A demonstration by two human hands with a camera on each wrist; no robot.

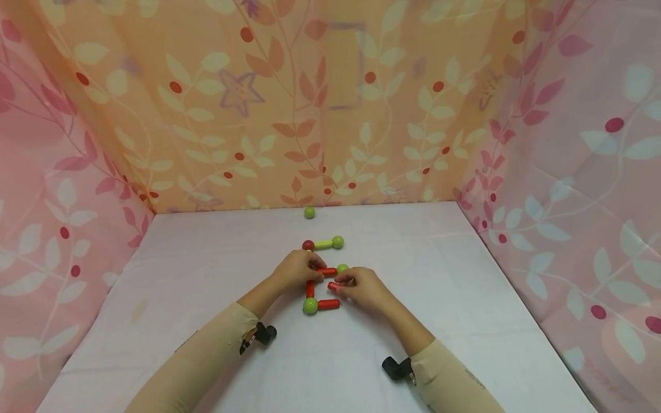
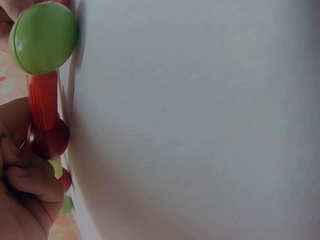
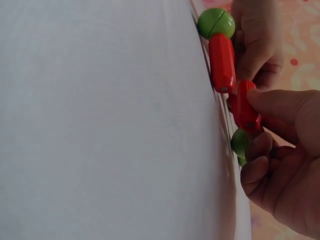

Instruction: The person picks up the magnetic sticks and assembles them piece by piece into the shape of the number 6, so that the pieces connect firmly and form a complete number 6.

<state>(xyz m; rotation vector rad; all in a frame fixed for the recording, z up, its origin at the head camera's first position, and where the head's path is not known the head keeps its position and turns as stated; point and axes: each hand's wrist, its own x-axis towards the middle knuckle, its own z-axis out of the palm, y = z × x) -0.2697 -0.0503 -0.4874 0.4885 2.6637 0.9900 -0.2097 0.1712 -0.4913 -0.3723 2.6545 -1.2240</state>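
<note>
A flat figure of rods and balls lies on the table. My left hand (image 1: 298, 268) grips it at a dark red ball (image 2: 48, 139), which the hand hides in the head view. From that ball an upright red rod (image 1: 310, 289) runs down to a green ball (image 1: 310, 306), where a lower red rod (image 1: 329, 304) points right. A middle red rod (image 1: 327, 271) leads right to another green ball (image 1: 342, 268). Between thumb and fingers, my right hand (image 1: 365, 288) pinches a short red rod (image 3: 246, 106), held between the middle and lower rods.
Farther back, a red ball (image 1: 308, 245) joins a lime rod (image 1: 323, 244) that ends in a green ball (image 1: 338, 241). One loose green ball (image 1: 309, 212) lies near the back edge. Patterned cloth (image 1: 320, 115) walls the white table (image 1: 413, 246) at back and sides.
</note>
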